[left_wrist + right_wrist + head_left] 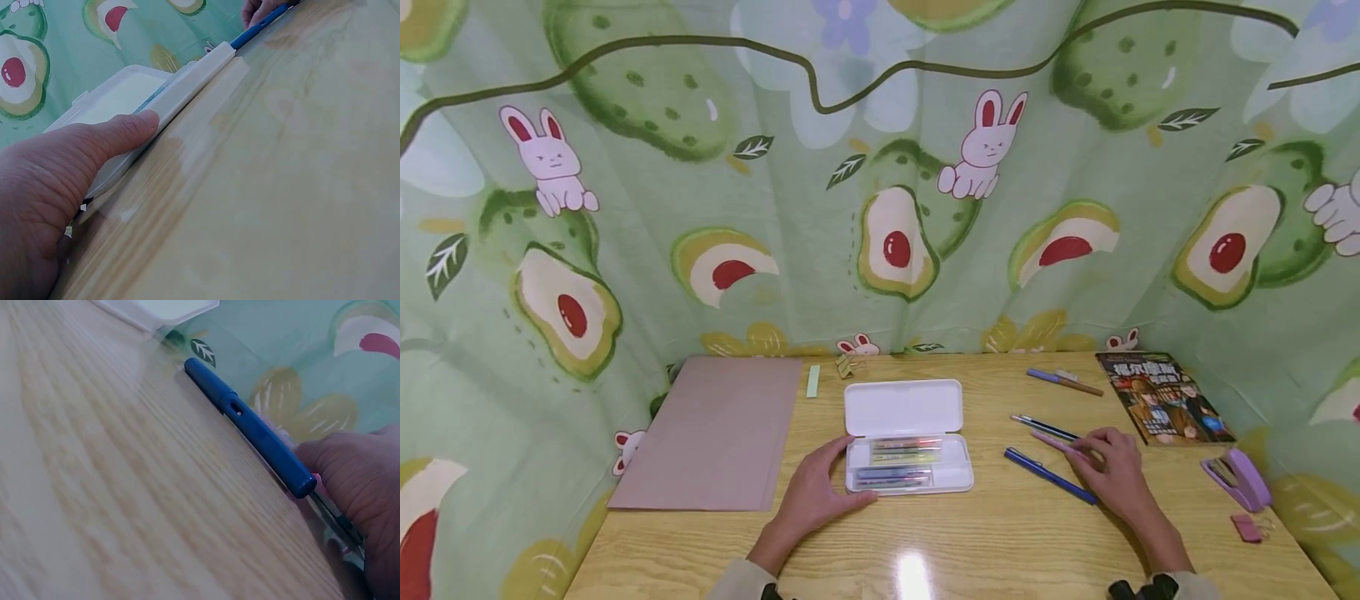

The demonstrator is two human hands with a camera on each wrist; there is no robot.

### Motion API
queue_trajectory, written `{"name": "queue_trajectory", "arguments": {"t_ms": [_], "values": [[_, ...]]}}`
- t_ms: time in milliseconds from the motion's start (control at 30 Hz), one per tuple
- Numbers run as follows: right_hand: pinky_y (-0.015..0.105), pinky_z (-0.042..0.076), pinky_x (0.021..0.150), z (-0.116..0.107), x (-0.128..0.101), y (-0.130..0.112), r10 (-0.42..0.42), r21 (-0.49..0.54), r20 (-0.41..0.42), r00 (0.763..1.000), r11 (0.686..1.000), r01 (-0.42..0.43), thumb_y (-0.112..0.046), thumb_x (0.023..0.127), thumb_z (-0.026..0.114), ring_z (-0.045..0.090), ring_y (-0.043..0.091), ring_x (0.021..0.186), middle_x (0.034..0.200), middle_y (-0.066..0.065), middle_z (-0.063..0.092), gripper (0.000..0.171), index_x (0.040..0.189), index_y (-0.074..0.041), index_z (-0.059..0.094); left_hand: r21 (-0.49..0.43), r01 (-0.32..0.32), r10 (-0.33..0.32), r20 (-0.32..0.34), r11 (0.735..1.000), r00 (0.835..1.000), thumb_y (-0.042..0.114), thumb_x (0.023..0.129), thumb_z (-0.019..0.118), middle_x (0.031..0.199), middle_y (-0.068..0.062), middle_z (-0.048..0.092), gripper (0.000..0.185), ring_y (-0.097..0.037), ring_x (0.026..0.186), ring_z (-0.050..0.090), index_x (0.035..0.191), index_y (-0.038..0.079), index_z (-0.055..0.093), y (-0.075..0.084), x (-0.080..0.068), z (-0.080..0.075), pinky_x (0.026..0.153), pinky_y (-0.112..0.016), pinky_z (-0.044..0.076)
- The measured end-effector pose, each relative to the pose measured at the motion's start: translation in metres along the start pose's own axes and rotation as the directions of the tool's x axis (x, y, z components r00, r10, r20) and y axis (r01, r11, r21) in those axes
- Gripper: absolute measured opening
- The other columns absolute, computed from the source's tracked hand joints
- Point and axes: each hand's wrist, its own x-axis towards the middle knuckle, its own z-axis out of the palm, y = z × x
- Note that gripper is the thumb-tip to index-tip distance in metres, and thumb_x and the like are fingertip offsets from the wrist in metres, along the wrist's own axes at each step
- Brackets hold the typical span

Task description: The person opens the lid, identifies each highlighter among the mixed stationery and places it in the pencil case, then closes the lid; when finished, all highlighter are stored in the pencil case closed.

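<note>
Left hand (820, 492) lies flat, fingers straight, against the open case (908, 439); right hand (1112, 471), right of it, pinches a pink pen (1054, 442) (two blue pens beside).

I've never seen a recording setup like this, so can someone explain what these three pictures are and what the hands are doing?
No machine here: a person wears three cameras. The wide picture comes from the head, the other two from each wrist. On the wooden table lies an open white pencil case with pens inside. The left hand rests against its left end, thumb on the near edge. The right hand touches a pink pen, beside a blue pen. Also there: a brown folder, a magazine and a purple stapler.
</note>
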Motion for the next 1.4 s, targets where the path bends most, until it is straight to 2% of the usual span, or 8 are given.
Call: {"name": "queue_trajectory", "arguments": {"t_ms": [200, 367, 500, 633, 900, 1133, 1267, 1400], "values": [[0.041, 0.029, 0.081, -0.001, 0.006, -0.018, 0.022, 0.1, 0.011, 1.0, 0.995, -0.023, 0.006, 0.084, 0.082, 0.046, 0.018, 0.093, 0.095, 0.01, 0.067, 0.014, 0.094, -0.003, 0.078, -0.003, -0.01, 0.01, -0.017, 1.0, 1.0, 0.073, 0.071, 0.084, 0.147, -0.002, 0.061, 0.099, -0.031, 0.136, 0.057, 0.149, 0.021, 0.056, -0.002, 0.0, 0.0, 0.109, -0.056, 0.047], [0.037, 0.031, 0.081, 0.005, 0.015, -0.046, -0.028, 0.136, 0.031, 0.999, 0.99, 0.023, 0.007, 0.084, 0.081, 0.045, 0.016, 0.093, 0.094, 0.005, 0.068, 0.018, 0.095, -0.007, 0.077, 0.002, -0.021, 0.021, -0.012, 1.0, 1.0, 0.074, 0.071, 0.083, 0.147, -0.003, 0.061, 0.1, -0.031, 0.135, 0.057, 0.15, 0.02, 0.056, -0.002, 0.0, 0.0, 0.108, -0.055, 0.048], [0.037, 0.033, 0.083, 0.025, 0.025, -0.07, -0.102, 0.166, 0.078, 0.992, 0.982, 0.088, 0.005, 0.083, 0.083, 0.049, 0.019, 0.095, 0.096, 0.001, 0.068, 0.019, 0.093, -0.011, 0.077, -0.007, -0.016, 0.016, -0.019, 1.0, 1.0, 0.073, 0.071, 0.084, 0.147, -0.002, 0.061, 0.099, -0.03, 0.136, 0.057, 0.15, 0.02, 0.056, -0.001, -0.001, -0.001, 0.109, -0.055, 0.048], [0.044, 0.034, 0.089, 0.052, 0.034, -0.096, -0.165, 0.212, 0.149, 0.975, 0.968, 0.131, 0.001, 0.084, 0.084, 0.052, 0.022, 0.099, 0.1, 0.001, 0.066, 0.019, 0.094, -0.014, 0.077, -0.017, -0.012, 0.012, -0.016, 1.0, 1.0, 0.073, 0.071, 0.084, 0.148, 0.0, 0.06, 0.099, -0.028, 0.137, 0.056, 0.15, 0.021, 0.056, -0.001, 0.0, -0.003, 0.11, -0.053, 0.047], [0.044, 0.038, 0.088, 0.1, 0.049, -0.148, -0.217, 0.251, 0.307, 0.927, 0.958, 0.141, -0.013, 0.089, 0.084, 0.046, 0.019, 0.104, 0.107, 0.001, 0.063, 0.01, 0.099, -0.015, 0.079, -0.01, -0.013, 0.013, -0.001, 1.0, 1.0, 0.076, 0.071, 0.082, 0.15, -0.002, 0.059, 0.101, -0.029, 0.138, 0.055, 0.151, 0.021, 0.055, -0.001, 0.0, -0.001, 0.111, -0.052, 0.046], [0.045, 0.038, 0.093, 0.117, 0.059, -0.165, -0.176, 0.214, 0.389, 0.904, 0.972, 0.097, -0.019, 0.091, 0.084, 0.045, 0.021, 0.109, 0.113, 0.0, 0.061, 0.014, 0.104, -0.016, 0.079, -0.003, -0.022, 0.022, 0.008, 1.0, 1.0, 0.078, 0.07, 0.081, 0.148, 0.001, 0.06, 0.101, -0.024, 0.137, 0.056, 0.15, 0.022, 0.055, -0.004, 0.001, 0.0, 0.112, -0.048, 0.047], [0.046, 0.039, 0.095, 0.119, 0.06, -0.163, -0.18, 0.236, 0.35, 0.919, 0.967, 0.1, -0.02, 0.092, 0.083, 0.046, 0.024, 0.112, 0.119, 0.004, 0.059, 0.029, 0.119, -0.012, 0.076, -0.003, -0.02, 0.02, 0.01, 1.0, 1.0, 0.078, 0.07, 0.081, 0.147, 0.002, 0.06, 0.101, -0.022, 0.137, 0.056, 0.15, 0.022, 0.055, -0.003, 0.001, -0.001, 0.112, -0.047, 0.047], [0.046, 0.043, 0.094, 0.119, 0.064, -0.153, -0.14, 0.287, 0.214, 0.967, 0.955, 0.075, -0.014, 0.094, 0.079, 0.048, 0.028, 0.113, 0.123, 0.012, 0.055, 0.037, 0.129, -0.005, 0.068, -0.003, -0.009, 0.009, 0.007, 1.0, 1.0, 0.078, 0.07, 0.082, 0.148, 0.002, 0.06, 0.101, -0.024, 0.137, 0.055, 0.15, 0.023, 0.055, -0.003, 0.0, -0.002, 0.112, -0.049, 0.046]]}}
